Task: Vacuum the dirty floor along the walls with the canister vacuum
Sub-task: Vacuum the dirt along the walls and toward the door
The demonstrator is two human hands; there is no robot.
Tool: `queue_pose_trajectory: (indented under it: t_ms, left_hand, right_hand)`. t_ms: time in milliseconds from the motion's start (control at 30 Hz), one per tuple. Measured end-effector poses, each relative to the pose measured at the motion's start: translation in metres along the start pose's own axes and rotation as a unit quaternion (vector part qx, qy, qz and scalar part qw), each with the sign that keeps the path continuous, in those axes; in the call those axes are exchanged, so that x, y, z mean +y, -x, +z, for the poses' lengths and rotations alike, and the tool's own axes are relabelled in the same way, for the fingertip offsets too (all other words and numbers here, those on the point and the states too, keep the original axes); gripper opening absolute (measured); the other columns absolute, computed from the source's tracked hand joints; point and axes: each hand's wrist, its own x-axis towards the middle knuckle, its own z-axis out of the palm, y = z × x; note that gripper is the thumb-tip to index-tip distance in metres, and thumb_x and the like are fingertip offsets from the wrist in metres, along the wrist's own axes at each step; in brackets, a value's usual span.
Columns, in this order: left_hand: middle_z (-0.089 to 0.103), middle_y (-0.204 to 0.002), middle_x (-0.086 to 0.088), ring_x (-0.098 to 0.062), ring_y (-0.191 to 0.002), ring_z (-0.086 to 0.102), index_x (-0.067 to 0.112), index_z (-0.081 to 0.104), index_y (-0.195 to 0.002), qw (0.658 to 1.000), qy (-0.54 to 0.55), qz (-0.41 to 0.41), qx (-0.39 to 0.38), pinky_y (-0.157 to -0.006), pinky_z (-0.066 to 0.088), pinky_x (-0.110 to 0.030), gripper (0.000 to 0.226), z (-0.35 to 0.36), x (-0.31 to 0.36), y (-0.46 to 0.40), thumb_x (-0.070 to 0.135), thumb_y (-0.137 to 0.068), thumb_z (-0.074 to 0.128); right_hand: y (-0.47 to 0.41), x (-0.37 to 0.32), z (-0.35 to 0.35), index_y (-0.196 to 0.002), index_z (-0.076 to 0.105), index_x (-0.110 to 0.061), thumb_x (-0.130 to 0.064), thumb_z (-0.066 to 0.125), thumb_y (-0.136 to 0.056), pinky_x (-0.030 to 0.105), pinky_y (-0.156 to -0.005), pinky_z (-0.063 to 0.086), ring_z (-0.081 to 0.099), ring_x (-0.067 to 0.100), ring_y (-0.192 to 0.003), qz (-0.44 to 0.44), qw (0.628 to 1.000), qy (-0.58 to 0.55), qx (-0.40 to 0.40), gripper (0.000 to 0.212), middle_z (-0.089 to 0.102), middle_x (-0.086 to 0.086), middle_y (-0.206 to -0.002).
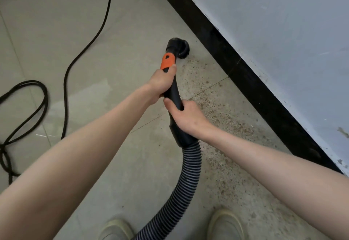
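Head view: looks down over two bare forearms at a floor edge beside a wall.
Left hand (160, 84): wrapped round the black curved plastic vacuum handle (172, 96) just below its orange grip band (167, 61); fingers hidden behind the tube.
Right hand (186, 116): clamped on the same handle just behind the left hand, thumb across the top, fingertips out of sight underneath.
Nozzle: round black brush head (179, 48) at 12 o'clock from the hands, down on the floor, near the black skirting board (245, 73); bristles hard to make out.
Hose: black-and-grey ribbed flexible hose (188, 175) curves toward 6 o'clock and is cut off at the bottom edge; canister not in view.
Dirt: brown speckled debris (226, 126) lies in a band along the skirting, from 1 to 5 o'clock.
Floor: pale grey tiled floor (94, 98).
Cord: black power cable (66, 81) loops at 9 o'clock, cut off left and top.
Wall: scuffed white painted wall (283, 32).
Shoes: two pale shoe toes (224, 224), cropped at the bottom.
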Motion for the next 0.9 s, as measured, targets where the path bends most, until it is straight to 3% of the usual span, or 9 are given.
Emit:
queue_pose_trajectory:
  t_ms: [133, 233, 333, 467, 733, 900]
  left_hand:
    - [0.049, -0.076, -0.002, -0.016, -0.069, 0.051, 0.013, 0.046, -0.08, 1.0, -0.001, 0.005, -0.001, -0.058, 0.043, -0.024, 0.036, 0.01, 0.02, -0.019, 0.042, -0.099, 0.04]
    - [0.051, -0.079, -0.002, -0.018, -0.075, 0.053, 0.006, 0.048, -0.103, 1.0, -0.012, 0.012, -0.001, -0.067, 0.045, -0.027, 0.037, 0.017, 0.033, -0.032, 0.043, -0.099, 0.039]
    - [0.051, -0.08, -0.002, -0.02, -0.079, 0.054, 0.007, 0.046, -0.113, 1.0, -0.015, 0.009, -0.007, -0.07, 0.044, -0.028, 0.041, 0.018, 0.037, -0.04, 0.044, -0.099, 0.04]
    - [0.053, -0.081, -0.004, -0.016, -0.071, 0.053, 0.006, 0.046, -0.11, 0.999, -0.017, -0.005, -0.038, -0.061, 0.044, -0.026, 0.041, 0.02, 0.024, -0.034, 0.045, -0.098, 0.041]
    - [0.05, -0.079, -0.005, -0.018, -0.068, 0.052, 0.006, 0.047, -0.102, 0.995, -0.04, -0.02, -0.089, -0.059, 0.043, -0.028, 0.042, 0.04, 0.008, 0.001, 0.047, -0.097, 0.041]
    - [0.049, -0.077, -0.003, -0.016, -0.067, 0.051, 0.007, 0.047, -0.107, 0.993, -0.008, -0.046, -0.113, -0.057, 0.042, -0.026, 0.038, 0.05, 0.003, 0.027, 0.044, -0.097, 0.044]
  right_hand:
    - [-0.021, -0.007, -0.016, -0.07, 0.052, -0.019, -0.055, 0.049, -0.094, 0.039, -0.069, 0.055, 0.067, 0.027, -0.073, 0.009, 1.0, -0.007, 0.013, 0.044, 0.061, 0.003, -0.071]
    - [-0.033, -0.012, -0.027, -0.074, 0.055, -0.017, -0.056, 0.049, -0.093, 0.041, -0.073, 0.057, 0.068, 0.027, -0.074, 0.023, 0.999, -0.013, 0.02, 0.044, 0.064, 0.005, -0.076]
    - [-0.037, -0.013, -0.028, -0.075, 0.055, -0.017, -0.058, 0.048, -0.093, 0.042, -0.074, 0.057, 0.068, 0.026, -0.074, 0.032, 0.999, -0.006, 0.032, 0.044, 0.066, 0.005, -0.079]
    - [-0.023, -0.004, -0.018, -0.074, 0.054, -0.021, -0.063, 0.045, -0.09, 0.045, -0.074, 0.058, 0.067, 0.027, -0.073, 0.04, 0.998, 0.013, 0.049, 0.045, 0.066, 0.006, -0.079]
    - [0.027, 0.009, -0.018, -0.071, 0.052, -0.021, -0.058, 0.046, -0.093, 0.041, -0.07, 0.057, 0.067, 0.025, -0.07, 0.07, 0.994, -0.002, 0.08, 0.043, 0.067, 0.005, -0.075]
    - [0.052, 0.014, -0.021, -0.069, 0.049, -0.022, -0.06, 0.044, -0.093, 0.035, -0.063, 0.047, 0.064, 0.03, -0.074, 0.106, 0.991, 0.023, 0.076, 0.044, 0.06, 0.004, -0.073]
